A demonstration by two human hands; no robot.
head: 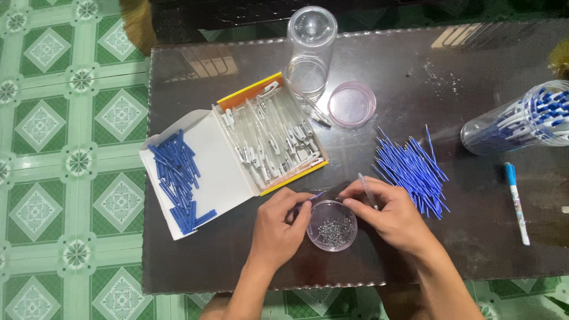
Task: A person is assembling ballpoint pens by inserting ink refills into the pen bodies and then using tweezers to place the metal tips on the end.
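Note:
My left hand [278, 222] pinches a thin blue ink refill [316, 196] just above a small clear round cup of tiny metal springs [332, 228]. My right hand [388, 213] holds a clear pen barrel [367, 189] between its fingers, and its fingertips meet the left hand's over the cup. A heap of blue refills [412, 169] lies just right of my right hand. An open box [272, 133] of clear pen barrels with white clips sits behind my left hand, and blue caps [178, 178] lie piled on its white lid flap.
An empty clear jar [309, 50] lies on the dark glass table [237, 255] at the back, beside a pink lid [352, 104]. A jar of finished pens [521, 121] lies at the right. One finished pen [517, 201] rests near the right edge. Green tiled floor [65, 166] lies left.

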